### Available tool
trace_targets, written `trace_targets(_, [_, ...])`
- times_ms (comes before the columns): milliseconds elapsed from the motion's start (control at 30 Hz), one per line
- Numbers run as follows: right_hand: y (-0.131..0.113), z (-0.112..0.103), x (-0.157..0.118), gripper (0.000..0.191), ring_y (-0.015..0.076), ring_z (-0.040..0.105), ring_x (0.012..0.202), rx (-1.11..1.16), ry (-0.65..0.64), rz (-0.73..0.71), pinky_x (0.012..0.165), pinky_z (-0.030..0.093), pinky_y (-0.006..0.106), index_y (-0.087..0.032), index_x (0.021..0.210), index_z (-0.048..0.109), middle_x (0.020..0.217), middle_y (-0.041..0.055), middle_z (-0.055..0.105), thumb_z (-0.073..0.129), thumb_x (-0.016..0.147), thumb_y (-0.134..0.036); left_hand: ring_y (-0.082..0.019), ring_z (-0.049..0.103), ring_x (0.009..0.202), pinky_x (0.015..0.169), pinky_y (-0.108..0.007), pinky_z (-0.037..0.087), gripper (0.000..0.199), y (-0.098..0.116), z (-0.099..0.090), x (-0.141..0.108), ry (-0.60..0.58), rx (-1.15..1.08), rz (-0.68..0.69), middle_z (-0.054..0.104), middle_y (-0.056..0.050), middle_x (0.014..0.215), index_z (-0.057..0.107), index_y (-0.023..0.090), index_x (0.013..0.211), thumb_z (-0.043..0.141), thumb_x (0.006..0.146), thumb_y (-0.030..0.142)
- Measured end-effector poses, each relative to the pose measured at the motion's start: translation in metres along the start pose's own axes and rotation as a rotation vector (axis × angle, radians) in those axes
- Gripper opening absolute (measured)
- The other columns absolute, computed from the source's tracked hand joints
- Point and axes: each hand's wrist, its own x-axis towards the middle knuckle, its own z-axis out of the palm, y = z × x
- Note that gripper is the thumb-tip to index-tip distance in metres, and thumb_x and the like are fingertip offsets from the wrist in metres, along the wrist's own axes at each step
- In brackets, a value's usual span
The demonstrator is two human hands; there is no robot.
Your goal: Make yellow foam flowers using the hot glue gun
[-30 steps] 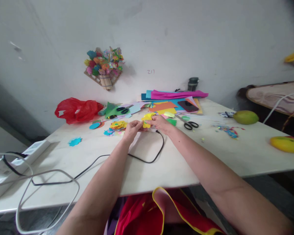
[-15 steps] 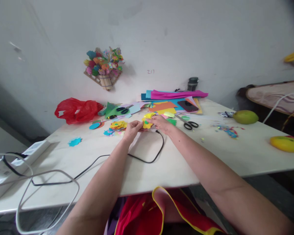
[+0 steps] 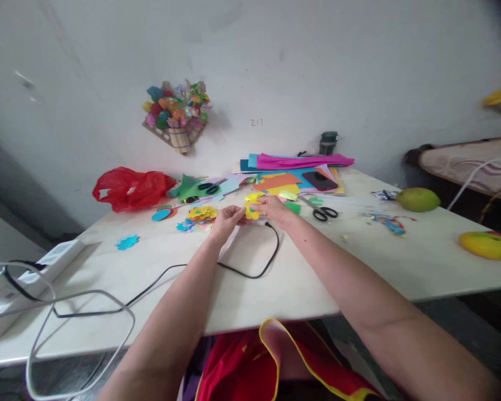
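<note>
Between my two hands is a yellow paper flower (image 3: pixel 251 210), held a little above the table. My left hand (image 3: pixel 229 221) pinches its left edge. The fingers of my right hand (image 3: pixel 274 210) are closed on its right side and hide part of it. Just behind lie yellow paper pieces (image 3: pixel 254 197). Left of my left hand sits a pile of yellow and orange paper flowers (image 3: pixel 202 213), with blue paper flowers (image 3: pixel 184 225) beside it. Black-handled scissors (image 3: pixel 324 213) and a green paper piece (image 3: pixel 292 208) rest to the right of my right hand.
A black cable (image 3: pixel 250 276) loops across the white table (image 3: pixel 300 289) in front of my hands. At the left stand a power strip (image 3: pixel 62 259) and a red plastic bag (image 3: pixel 133 186). Coloured paper sheets (image 3: pixel 275 182), a phone (image 3: pixel 319 180) and a mango (image 3: pixel 418 199) lie farther back.
Almost nothing differs. Both hands keep their hold on the yellow paper flower, with only a slight shift of the fingers.
</note>
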Motion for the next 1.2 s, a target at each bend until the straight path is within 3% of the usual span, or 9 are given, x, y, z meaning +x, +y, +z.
trace_targets(133, [-0.001,0.000,-0.001,0.038,0.0077,0.041,0.053,-0.025,-0.042,0.016,0.050,0.030,0.022,-0.015,0.057,0.049,0.055,-0.0034,0.047,0.070,0.053,-0.046,-0.016,0.064,0.056,0.061,-0.030,0.052,0.044,0.000,0.001,0.001,0.015,-0.008,-0.002,0.064,-0.003,0.060,0.056,0.011,0.070,0.071,0.056,0.050])
trace_targets(300, [0.009,-0.001,0.007,0.038,0.0092,0.044,0.056,-0.086,0.020,-0.064,0.052,0.032,0.023,-0.016,0.053,0.047,0.054,-0.0034,0.046,0.075,0.048,-0.040,-0.016,0.064,0.056,0.062,-0.029,0.051,0.043,0.004,0.003,-0.003,0.000,0.010,0.019,0.063,-0.003,0.060,0.055,0.011,0.069,0.070,0.058,0.049])
trace_targets(467, [0.010,-0.001,0.008,0.037,0.0094,0.045,0.055,-0.086,0.029,-0.057,0.051,0.032,0.023,-0.015,0.054,0.048,0.052,-0.0035,0.046,0.076,0.048,-0.039,-0.015,0.063,0.056,0.060,-0.028,0.051,0.040,0.008,0.004,-0.006,0.003,0.023,0.019,0.063,-0.003,0.060,0.055,0.011,0.069,0.070,0.060,0.048])
trace_targets(600, [0.006,-0.003,0.006,0.035,0.0081,0.045,0.054,-0.033,-0.010,-0.032,0.050,0.032,0.023,-0.014,0.059,0.054,0.057,-0.0010,0.052,0.069,0.058,-0.045,-0.015,0.064,0.057,0.060,-0.027,0.051,0.040,0.007,0.001,-0.005,0.030,-0.039,0.023,0.064,-0.004,0.061,0.057,0.011,0.072,0.069,0.061,0.048])
trace_targets(800, [0.003,-0.005,0.006,0.029,0.0078,0.045,0.051,-0.064,0.093,-0.021,0.051,0.033,0.023,-0.014,0.056,0.054,0.051,-0.0016,0.051,0.066,0.060,-0.039,-0.017,0.065,0.061,0.063,-0.028,0.052,0.039,0.006,-0.003,-0.005,0.027,-0.094,-0.002,0.065,-0.005,0.063,0.056,0.011,0.075,0.069,0.063,0.046])
trace_targets(967, [0.004,-0.003,0.007,0.028,0.0081,0.044,0.051,-0.093,0.116,-0.072,0.052,0.035,0.024,-0.014,0.055,0.054,0.052,-0.0017,0.051,0.065,0.060,-0.039,-0.021,0.066,0.063,0.061,-0.032,0.052,0.048,0.006,-0.003,-0.003,0.049,-0.174,-0.065,0.065,-0.008,0.063,0.056,0.011,0.077,0.060,0.067,0.057])
trace_targets(1067, [0.007,-0.002,0.008,0.029,0.0091,0.045,0.053,-0.115,0.075,-0.122,0.054,0.037,0.024,-0.015,0.053,0.053,0.053,-0.0013,0.050,0.064,0.060,-0.041,-0.020,0.066,0.063,0.061,-0.032,0.053,0.051,0.008,-0.003,-0.004,0.061,-0.164,-0.080,0.065,-0.008,0.064,0.058,0.010,0.080,0.057,0.067,0.060])
trace_targets(1200, [0.013,-0.001,0.012,0.028,0.0093,0.044,0.055,-0.176,0.005,-0.174,0.056,0.036,0.025,-0.015,0.053,0.053,0.054,-0.0022,0.049,0.062,0.060,-0.041,-0.017,0.064,0.062,0.065,-0.031,0.053,0.044,0.008,-0.003,-0.007,-0.002,-0.095,-0.044,0.066,-0.008,0.069,0.061,0.009,0.076,0.066,0.063,0.051])
